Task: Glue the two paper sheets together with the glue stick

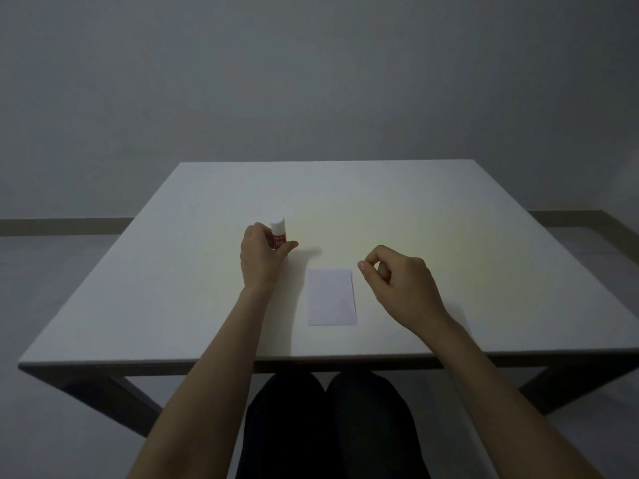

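Observation:
A red glue stick (278, 234) with a white cap stands upright on the table, left of centre. My left hand (262, 259) is wrapped around its lower body, thumb and fingers on the red label. White paper (331, 297) lies flat between my hands, with a thin second edge showing along its right side, so the two sheets look stacked. My right hand (397, 280) hovers just right of the paper, fingers loosely curled and holding nothing.
The white table (449, 219) stretches wide behind and beside the paper. Its front edge runs just above my dark-clad knees (328, 426). A grey wall and floor lie beyond.

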`<state>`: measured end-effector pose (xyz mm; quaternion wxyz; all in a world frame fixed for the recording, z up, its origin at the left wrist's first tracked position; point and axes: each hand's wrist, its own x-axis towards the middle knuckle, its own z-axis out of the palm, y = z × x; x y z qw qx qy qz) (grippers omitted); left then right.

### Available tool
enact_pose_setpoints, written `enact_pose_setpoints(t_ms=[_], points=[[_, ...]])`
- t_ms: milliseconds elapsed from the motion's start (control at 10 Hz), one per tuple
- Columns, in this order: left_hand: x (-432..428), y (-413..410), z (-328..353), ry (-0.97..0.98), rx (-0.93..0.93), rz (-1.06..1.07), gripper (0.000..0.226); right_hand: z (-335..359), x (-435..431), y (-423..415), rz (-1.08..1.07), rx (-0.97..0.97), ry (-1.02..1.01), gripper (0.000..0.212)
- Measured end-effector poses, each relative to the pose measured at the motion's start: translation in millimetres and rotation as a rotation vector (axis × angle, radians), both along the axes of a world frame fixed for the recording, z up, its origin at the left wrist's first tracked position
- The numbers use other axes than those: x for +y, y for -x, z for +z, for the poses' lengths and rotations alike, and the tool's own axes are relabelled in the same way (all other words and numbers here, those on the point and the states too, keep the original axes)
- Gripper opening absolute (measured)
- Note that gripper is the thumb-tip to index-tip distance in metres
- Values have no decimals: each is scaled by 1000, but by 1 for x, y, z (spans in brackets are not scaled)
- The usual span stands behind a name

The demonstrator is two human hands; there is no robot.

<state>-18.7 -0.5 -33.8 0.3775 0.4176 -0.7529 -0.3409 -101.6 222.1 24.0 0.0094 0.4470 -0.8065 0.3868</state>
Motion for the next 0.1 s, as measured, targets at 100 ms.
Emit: enact_pose_setpoints(t_ms=[100], points=[[1, 0, -3, -23, 5, 13, 36, -3, -1, 0, 3, -41, -6, 19]])
